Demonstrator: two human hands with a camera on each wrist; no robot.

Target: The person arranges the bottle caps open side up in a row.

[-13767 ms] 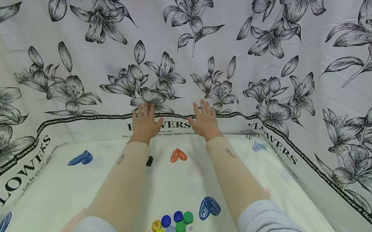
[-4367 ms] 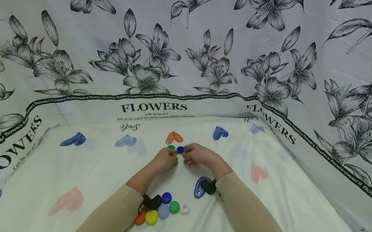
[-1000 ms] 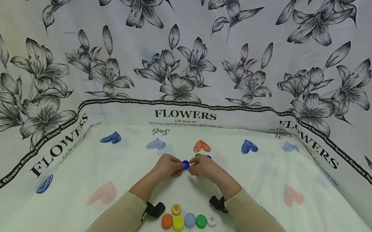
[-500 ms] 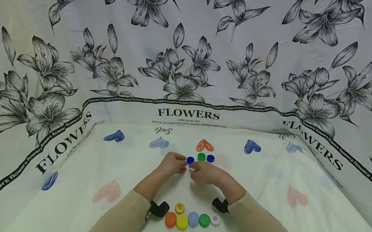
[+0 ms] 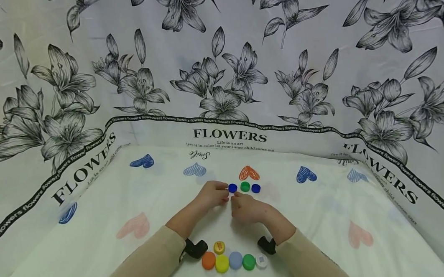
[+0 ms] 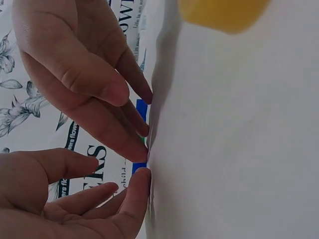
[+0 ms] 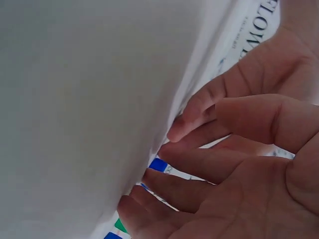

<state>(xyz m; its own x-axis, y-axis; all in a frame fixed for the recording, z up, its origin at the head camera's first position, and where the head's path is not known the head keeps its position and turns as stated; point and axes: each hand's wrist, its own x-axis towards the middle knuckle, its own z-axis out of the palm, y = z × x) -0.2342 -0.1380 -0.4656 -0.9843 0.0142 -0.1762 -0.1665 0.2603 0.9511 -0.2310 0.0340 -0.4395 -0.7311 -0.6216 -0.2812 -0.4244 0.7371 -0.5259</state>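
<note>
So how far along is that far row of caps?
Looks done: the far green cap and rightmost blue cap sit in the row. In hand: the left hand and right hand are at the leftmost blue cap; contact is unclear. Probably left: six nearer caps, grouped between the sleeves, if all belong in the row.

Beige slvs (image 5: 149,259) w/ blk wrist cams (image 5: 196,249), L & R

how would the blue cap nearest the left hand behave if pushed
Probably light: the blue cap is small beside the left hand. Lying flat and low, it seems unlikely to tip or roll. The creased cloth might drag on it.
</note>
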